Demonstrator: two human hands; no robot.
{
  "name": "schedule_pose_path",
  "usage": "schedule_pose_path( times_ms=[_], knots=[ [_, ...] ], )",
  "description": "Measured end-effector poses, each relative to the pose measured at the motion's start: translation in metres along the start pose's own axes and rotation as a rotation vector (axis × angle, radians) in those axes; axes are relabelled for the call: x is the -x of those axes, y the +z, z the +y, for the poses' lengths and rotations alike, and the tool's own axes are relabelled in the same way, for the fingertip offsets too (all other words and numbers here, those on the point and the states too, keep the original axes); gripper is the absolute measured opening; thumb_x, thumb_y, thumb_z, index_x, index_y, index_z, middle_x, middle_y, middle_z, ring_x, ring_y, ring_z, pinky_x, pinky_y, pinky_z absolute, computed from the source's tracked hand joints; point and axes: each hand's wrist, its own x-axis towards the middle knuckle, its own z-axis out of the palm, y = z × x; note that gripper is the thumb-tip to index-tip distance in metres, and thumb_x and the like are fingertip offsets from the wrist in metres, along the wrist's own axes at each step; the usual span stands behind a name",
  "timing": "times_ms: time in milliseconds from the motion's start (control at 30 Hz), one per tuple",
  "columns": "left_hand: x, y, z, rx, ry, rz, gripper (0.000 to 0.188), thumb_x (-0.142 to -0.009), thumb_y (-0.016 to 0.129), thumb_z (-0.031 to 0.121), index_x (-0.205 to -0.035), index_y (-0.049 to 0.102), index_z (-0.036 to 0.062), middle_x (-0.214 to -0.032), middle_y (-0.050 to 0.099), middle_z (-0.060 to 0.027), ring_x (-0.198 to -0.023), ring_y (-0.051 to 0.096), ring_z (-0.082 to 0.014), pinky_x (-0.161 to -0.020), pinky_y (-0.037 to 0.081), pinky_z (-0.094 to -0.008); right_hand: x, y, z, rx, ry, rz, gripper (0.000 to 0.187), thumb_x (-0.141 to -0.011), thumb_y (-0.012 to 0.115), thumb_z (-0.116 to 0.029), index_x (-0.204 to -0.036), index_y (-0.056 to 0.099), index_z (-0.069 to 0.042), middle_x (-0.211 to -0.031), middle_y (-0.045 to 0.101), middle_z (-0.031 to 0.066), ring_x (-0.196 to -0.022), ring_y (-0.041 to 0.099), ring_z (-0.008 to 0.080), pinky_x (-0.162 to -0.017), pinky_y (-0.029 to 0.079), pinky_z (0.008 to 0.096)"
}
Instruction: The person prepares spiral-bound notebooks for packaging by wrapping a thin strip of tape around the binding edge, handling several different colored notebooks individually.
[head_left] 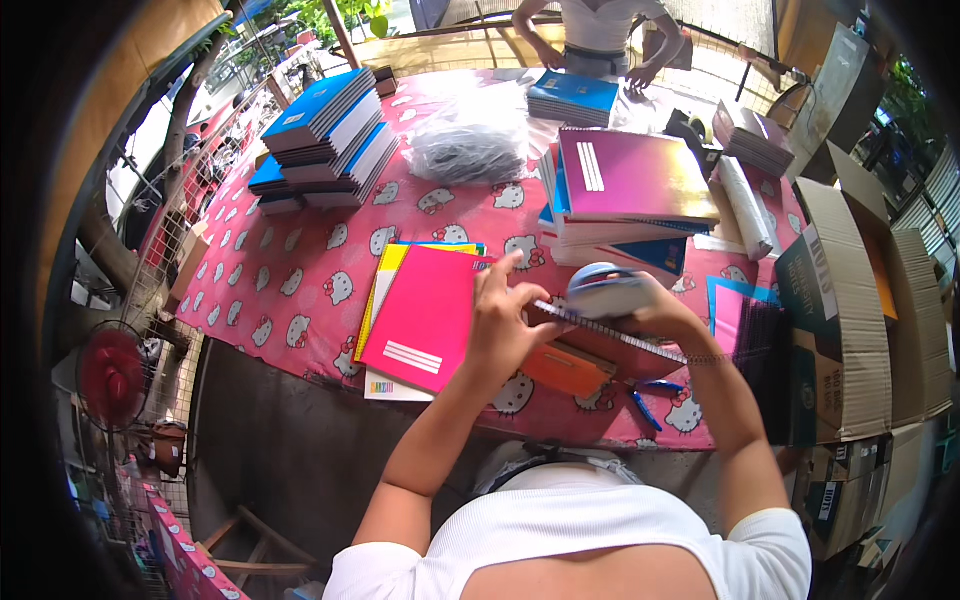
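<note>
A spiral-bound notebook (645, 343) stands tilted on edge before me, its wire coil facing up. My left hand (500, 315) pinches the coil's left end between thumb and fingers. Above the coil, my right hand (665, 310) is curled round a rounded blue-and-white thing (603, 290), smeared by motion; its kind I cannot make out. Left of my left hand lies a pink notebook (420, 320) on yellow and white ones. Under the held notebook an orange pouch-like thing (565, 370) rests on the table, with a blue pen (646, 411) nearby.
A pink patterned cloth covers the table (320, 235). Stacks of blue books (325, 130) and purple-covered notebooks (635, 175) stand farther back, with clear plastic bags (470, 145) between. Black coils (762, 365) and open cardboard boxes (840, 320) are at right. Another person (597, 40) stands across.
</note>
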Motion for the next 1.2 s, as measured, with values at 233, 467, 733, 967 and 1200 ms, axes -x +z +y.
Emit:
schedule_pose_path(
  times_ms=[233,467,733,967,1200],
  knots=[
    [0.003,-0.006,-0.013,0.155,-0.133,0.064,0.048,-0.057,0.090,0.025,-0.094,0.065,0.0079,-0.128,0.053,-0.0175,-0.118,0.054,-0.0321,-0.092,0.048,-0.0408,-0.022,0.013,-0.012,-0.215,0.163,-0.097,0.047,-0.064,0.079,-0.012,-0.108,0.067,-0.003,-0.101,0.070,0.0080,-0.089,0.065,0.0135,-0.083,0.052,0.0321],
    [0.011,-0.003,-0.031,0.457,-0.237,0.127,0.056,-0.068,0.084,0.007,-0.115,0.055,0.0060,-0.114,0.061,-0.0102,-0.107,0.060,-0.0186,-0.090,0.049,-0.0298,-0.044,0.022,-0.025,0.017,0.243,-0.178,0.047,-0.061,0.079,-0.010,-0.106,0.066,-0.003,-0.091,0.070,0.0124,-0.083,0.067,0.0210,-0.078,0.052,0.0341],
    [0.013,0.001,-0.054,1.063,-0.327,0.153,0.038,-0.080,0.068,-0.007,-0.115,0.056,0.0025,-0.107,0.063,-0.0064,-0.099,0.062,-0.0136,-0.087,0.052,-0.0270,-0.062,0.033,0.005,0.308,0.124,-0.027,0.043,-0.063,0.075,-0.010,-0.105,0.066,-0.004,-0.088,0.070,0.0064,-0.079,0.064,0.0167,-0.073,0.052,0.0320],
    [0.012,-0.015,-0.060,1.012,-0.437,0.044,0.024,-0.087,0.064,-0.002,-0.111,0.062,-0.0011,-0.102,0.068,-0.0062,-0.099,0.063,-0.0124,-0.089,0.051,-0.0265,-0.009,0.047,0.054,0.741,0.418,-0.114,0.032,-0.069,0.068,-0.018,-0.097,0.064,-0.003,-0.089,0.068,0.0218,-0.084,0.066,0.0382,-0.070,0.053,0.0471],
    [-0.004,-0.003,-0.087,1.070,-0.379,-0.075,0.019,-0.089,0.068,0.013,-0.106,0.065,0.0037,-0.100,0.066,-0.0038,-0.096,0.059,-0.0079,-0.084,0.047,-0.0215,0.150,0.061,0.087,0.852,0.471,0.118,0.059,-0.084,0.062,-0.037,-0.128,0.045,-0.001,-0.137,0.041,0.0220,-0.126,0.039,0.0400,-0.104,0.029,0.0565]
  ],
)
